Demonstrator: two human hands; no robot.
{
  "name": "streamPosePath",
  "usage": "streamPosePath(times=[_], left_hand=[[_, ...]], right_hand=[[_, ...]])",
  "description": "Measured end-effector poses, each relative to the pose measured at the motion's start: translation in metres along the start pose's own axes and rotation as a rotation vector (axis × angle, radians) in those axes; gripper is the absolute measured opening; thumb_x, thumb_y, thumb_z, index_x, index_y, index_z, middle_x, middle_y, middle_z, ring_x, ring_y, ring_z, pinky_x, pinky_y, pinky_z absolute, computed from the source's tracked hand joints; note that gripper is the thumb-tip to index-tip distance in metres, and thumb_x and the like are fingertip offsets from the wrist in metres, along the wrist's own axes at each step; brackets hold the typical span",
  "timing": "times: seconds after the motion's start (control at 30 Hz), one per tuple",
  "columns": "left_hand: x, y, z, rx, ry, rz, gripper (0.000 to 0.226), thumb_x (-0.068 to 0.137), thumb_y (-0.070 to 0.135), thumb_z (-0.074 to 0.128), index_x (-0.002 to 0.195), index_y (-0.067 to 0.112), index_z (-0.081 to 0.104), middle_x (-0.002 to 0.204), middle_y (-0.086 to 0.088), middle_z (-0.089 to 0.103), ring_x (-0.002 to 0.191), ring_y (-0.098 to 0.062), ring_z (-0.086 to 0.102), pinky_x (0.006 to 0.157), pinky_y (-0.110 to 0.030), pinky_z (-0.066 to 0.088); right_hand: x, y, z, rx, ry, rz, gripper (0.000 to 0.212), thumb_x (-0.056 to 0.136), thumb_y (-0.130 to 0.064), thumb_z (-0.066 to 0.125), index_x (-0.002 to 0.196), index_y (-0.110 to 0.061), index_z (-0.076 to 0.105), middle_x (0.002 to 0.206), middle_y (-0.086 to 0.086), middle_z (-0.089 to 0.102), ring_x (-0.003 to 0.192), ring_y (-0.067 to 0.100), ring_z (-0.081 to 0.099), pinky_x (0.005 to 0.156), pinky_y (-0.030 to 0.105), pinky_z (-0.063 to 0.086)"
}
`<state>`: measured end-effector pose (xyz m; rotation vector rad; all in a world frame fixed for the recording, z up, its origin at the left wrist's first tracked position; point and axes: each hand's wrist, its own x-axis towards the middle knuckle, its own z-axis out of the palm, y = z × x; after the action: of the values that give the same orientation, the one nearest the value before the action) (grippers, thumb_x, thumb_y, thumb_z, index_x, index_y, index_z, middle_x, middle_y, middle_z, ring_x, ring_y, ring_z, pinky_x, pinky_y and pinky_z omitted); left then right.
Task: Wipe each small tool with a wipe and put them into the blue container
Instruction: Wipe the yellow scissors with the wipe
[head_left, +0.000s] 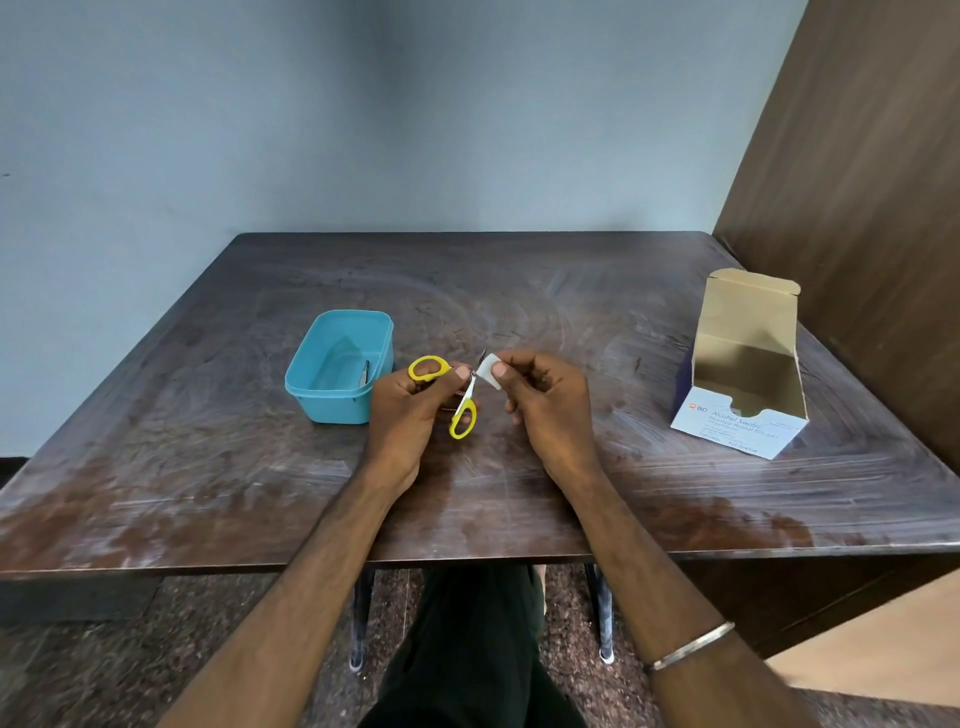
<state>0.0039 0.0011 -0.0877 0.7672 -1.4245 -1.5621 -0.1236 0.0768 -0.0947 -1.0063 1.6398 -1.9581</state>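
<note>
Small scissors with yellow handles (462, 418) are held above the middle of the table by my left hand (408, 415), whose fingers pass through the upper ring. My right hand (540, 400) pinches a small white wipe (488, 371) folded around the scissors' blade tip. The blue container (317, 389) stands just left of my left hand, and a thin metal tool (365, 373) leans inside it against the right wall.
An open cardboard box of alcohol swabs (743, 410) stands at the table's right side, its lid flap raised. The dark wooden table (519, 291) ends at a wall behind and a brown panel (857, 182) on the right.
</note>
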Motion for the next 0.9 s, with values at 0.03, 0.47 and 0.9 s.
streamPosePath(times=[0.03,0.47,0.9], left_hand=[[-0.001,0.001,0.000,-0.007,-0.011,0.004,0.010,0.088,0.012,0.071,0.088,0.003,0.075,0.077,-0.017,0.073,0.063,-0.024,0.066,0.059,-0.031,0.056],[0.002,-0.001,-0.002,-0.019,-0.077,-0.005,0.013,0.088,0.012,0.070,0.091,0.001,0.075,0.079,-0.014,0.073,0.069,-0.028,0.066,0.064,-0.037,0.056],[0.003,0.002,-0.003,-0.053,-0.047,-0.050,0.019,0.089,0.008,0.068,0.093,-0.010,0.067,0.081,-0.017,0.073,0.067,-0.031,0.070,0.056,-0.039,0.060]], right_hand=[[-0.001,-0.001,0.000,0.005,-0.018,0.009,0.012,0.091,-0.007,0.071,0.092,-0.018,0.075,0.073,-0.002,0.070,0.054,0.009,0.053,0.050,0.020,0.043],[0.001,0.007,0.001,-0.115,-0.117,0.013,0.010,0.079,-0.018,0.085,0.081,-0.016,0.075,0.068,-0.009,0.068,0.060,0.003,0.055,0.059,0.027,0.046],[0.002,0.008,0.001,-0.059,-0.192,0.074,0.012,0.078,-0.005,0.083,0.076,-0.013,0.075,0.068,-0.006,0.071,0.063,0.007,0.059,0.059,0.023,0.046]])
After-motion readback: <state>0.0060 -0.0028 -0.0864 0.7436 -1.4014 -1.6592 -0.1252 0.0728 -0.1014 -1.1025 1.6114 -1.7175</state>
